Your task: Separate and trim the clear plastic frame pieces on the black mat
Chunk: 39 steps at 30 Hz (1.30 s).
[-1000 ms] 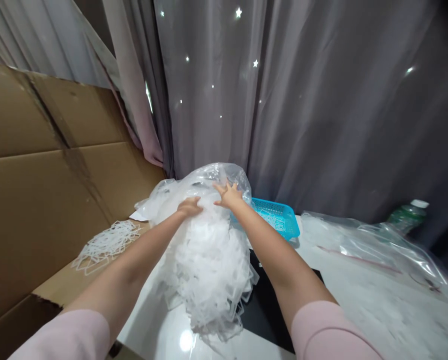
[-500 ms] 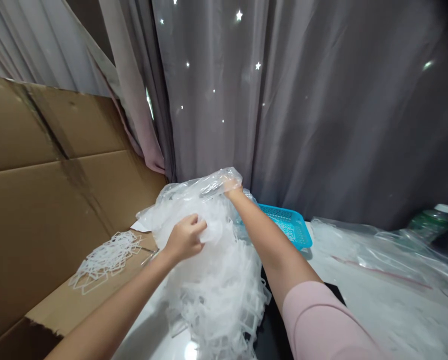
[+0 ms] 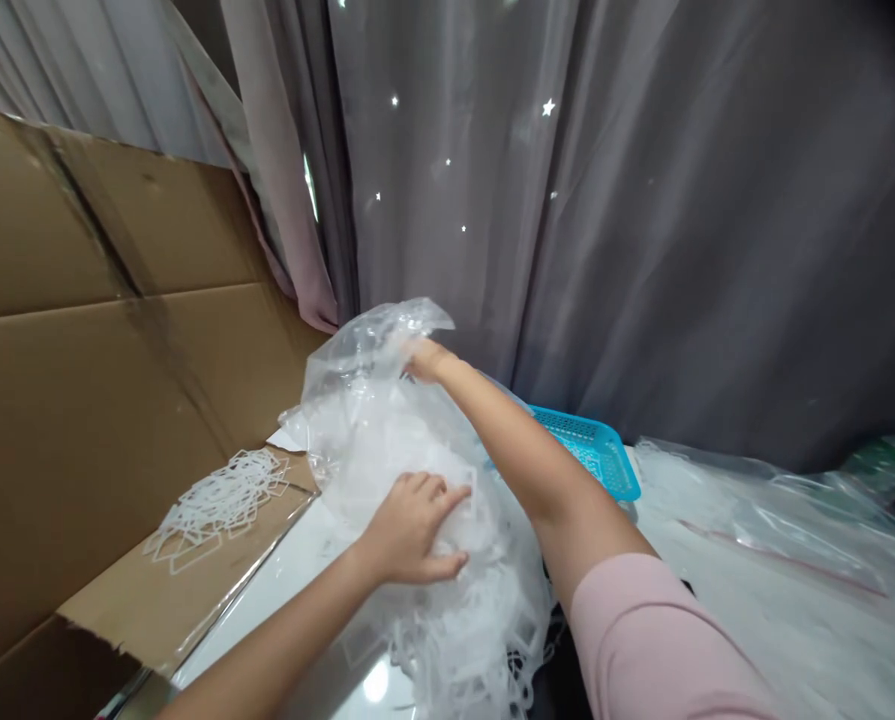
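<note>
A clear plastic bag (image 3: 342, 360) lies over a heap of white plastic frames (image 3: 462, 650) in front of me. At the far upper part of the bag, my right hand (image 3: 426, 358) is closed on the film, its fingertips partly hidden. My left hand (image 3: 417, 530) rests against the bag and the white pieces, fingers spread apart and the thumb pointing right. Through the film the contents look cloudy white. Several frames spill out of the near end, where their square outlines show.
A cardboard box (image 3: 57, 420) stands on the left, with a loose pile of white frames (image 3: 226, 505) on its flap. A blue basket (image 3: 627, 475) sits behind my right arm. More clear bags (image 3: 762, 530) and a green bottle (image 3: 886, 465) lie at right. Grey curtains (image 3: 642, 250) hang behind.
My right hand has moved left, drawing the bag's upper film up and left. My left hand has moved down and right, and its fingers have gone from curled to spread.
</note>
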Tool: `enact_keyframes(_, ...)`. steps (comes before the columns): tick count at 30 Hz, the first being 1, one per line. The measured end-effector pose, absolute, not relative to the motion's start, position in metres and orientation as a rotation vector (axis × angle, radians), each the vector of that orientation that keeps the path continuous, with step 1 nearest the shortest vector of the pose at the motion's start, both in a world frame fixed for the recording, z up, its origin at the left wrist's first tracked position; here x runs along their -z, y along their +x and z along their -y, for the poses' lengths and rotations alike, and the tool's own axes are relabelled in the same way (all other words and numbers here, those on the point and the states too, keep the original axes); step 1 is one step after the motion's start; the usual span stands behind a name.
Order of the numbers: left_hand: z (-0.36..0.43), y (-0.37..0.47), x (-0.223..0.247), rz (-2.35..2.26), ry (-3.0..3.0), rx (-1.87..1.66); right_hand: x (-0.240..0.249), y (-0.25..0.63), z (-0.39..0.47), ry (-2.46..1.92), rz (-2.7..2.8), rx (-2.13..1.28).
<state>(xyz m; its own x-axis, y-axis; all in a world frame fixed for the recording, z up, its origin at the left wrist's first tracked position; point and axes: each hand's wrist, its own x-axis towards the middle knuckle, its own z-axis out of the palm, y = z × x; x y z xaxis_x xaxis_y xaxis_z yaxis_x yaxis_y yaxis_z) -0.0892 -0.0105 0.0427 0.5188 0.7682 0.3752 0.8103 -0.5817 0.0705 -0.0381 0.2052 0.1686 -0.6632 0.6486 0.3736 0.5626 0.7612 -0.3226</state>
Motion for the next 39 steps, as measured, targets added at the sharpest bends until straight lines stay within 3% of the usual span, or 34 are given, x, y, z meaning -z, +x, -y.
enact_keyframes(5,0.011,-0.137,-0.070,1.439,-2.714,1.049,-0.145,-0.002,-0.158,-0.909,2.742,-0.214)
enact_keyframes(9,-0.009,-0.178,-0.079,1.628,-2.326,1.353,-0.116,0.018,-0.087,-1.019,2.526,-0.155)
enact_keyframes(13,-0.046,-0.210,-0.082,1.776,-2.268,1.089,-0.073,0.024,-0.040,-1.228,2.604,-0.306)
enact_keyframes(16,-0.069,-0.226,-0.085,1.756,-2.461,0.826,-0.052,0.040,-0.041,-1.111,2.575,-0.372)
enact_keyframes(22,-0.098,-0.250,-0.108,1.710,-2.537,0.394,-0.043,0.091,-0.053,-1.002,1.878,-0.367)
enact_keyframes(28,-0.125,-0.275,-0.141,1.737,-2.350,0.297,-0.034,0.142,-0.041,-1.232,1.497,-0.435)
enact_keyframes(35,-0.118,-0.217,-0.136,1.511,-2.638,0.138,-0.045,0.172,-0.018,-1.177,2.385,-0.762)
enact_keyframes(39,-0.103,-0.155,-0.110,1.251,-2.908,0.027,-0.065,0.154,0.010,-1.385,2.649,-0.553)
